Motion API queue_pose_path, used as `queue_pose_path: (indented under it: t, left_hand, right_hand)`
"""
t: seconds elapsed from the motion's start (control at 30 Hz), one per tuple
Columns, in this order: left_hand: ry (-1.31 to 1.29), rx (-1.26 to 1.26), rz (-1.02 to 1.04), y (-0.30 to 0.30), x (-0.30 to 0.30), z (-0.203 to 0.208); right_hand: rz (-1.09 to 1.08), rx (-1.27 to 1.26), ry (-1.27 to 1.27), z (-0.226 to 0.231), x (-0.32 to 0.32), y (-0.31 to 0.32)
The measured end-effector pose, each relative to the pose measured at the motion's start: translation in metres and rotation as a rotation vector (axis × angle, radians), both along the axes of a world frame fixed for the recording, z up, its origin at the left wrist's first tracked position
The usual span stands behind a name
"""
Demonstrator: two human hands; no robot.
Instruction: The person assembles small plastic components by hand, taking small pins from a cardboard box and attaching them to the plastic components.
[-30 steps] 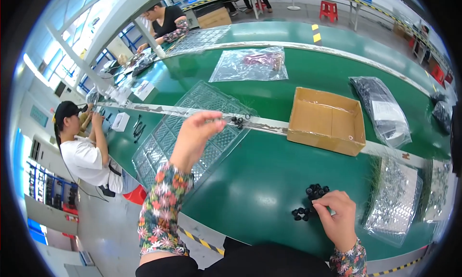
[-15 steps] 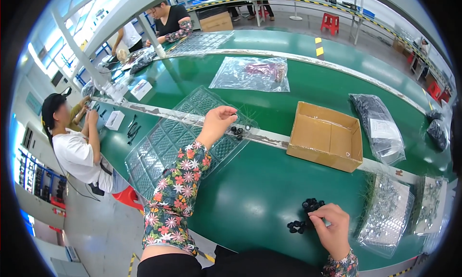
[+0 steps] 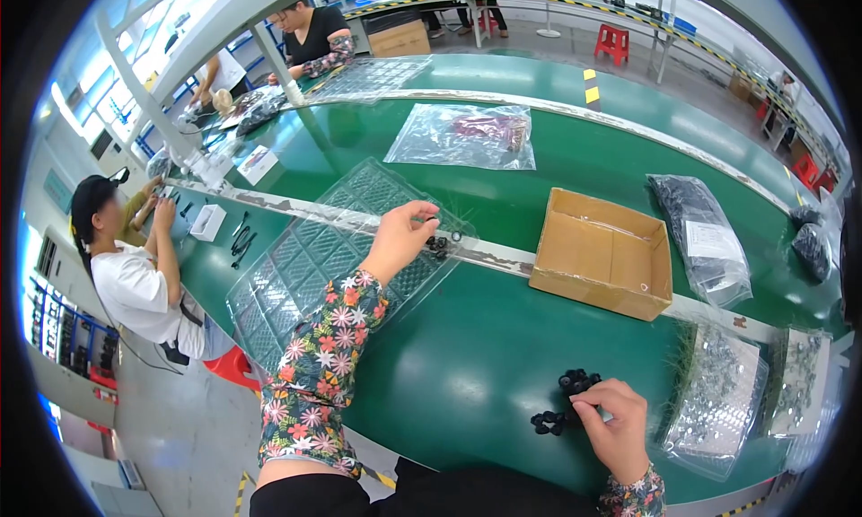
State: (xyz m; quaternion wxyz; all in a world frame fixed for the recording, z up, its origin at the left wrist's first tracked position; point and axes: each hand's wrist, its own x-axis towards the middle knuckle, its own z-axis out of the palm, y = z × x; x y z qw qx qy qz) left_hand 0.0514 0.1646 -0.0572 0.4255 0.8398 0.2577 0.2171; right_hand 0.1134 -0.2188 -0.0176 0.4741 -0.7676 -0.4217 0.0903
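My left hand reaches over the far right corner of a clear plastic compartment tray. Its thumb and fingertips are pinched together, and whatever they hold is too small to make out. Several small black round parts lie in the tray's corner just beside those fingers. Low on the right, my right hand is closed in a pinch at the edge of a small heap of black ring-like parts. Its fingertips hide what is between them. A smaller cluster of the same parts lies left of that hand on the green table.
An open cardboard box stands ahead of my right hand. Bags of small clear parts lie to the right, and a bag of black parts beyond the box. A flat clear bag lies farther back. A co-worker sits at left.
The whole view has shifted slightly, moving the scene a little to the left. Both hands keep nearly the same pinched poses beside the black parts.
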Motion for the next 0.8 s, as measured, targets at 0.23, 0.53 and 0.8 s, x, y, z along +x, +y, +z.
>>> queue_pose_path:
  t: [0.23,0.53,0.8]
  left_hand:
    - [0.013,0.008,0.005,-0.001,-0.003,0.002]
    - [-0.036,-0.061,0.054,-0.011,-0.002,0.007]
    - [-0.443,-0.118,0.319,0.011,0.0,0.011]
  right_hand:
    - [0.007,-0.001,0.001,0.002,-0.001,0.0]
    - [0.007,0.001,-0.016,0.002,0.002,-0.001]
    - [0.01,0.011,-0.046,0.002,0.002,-0.001]
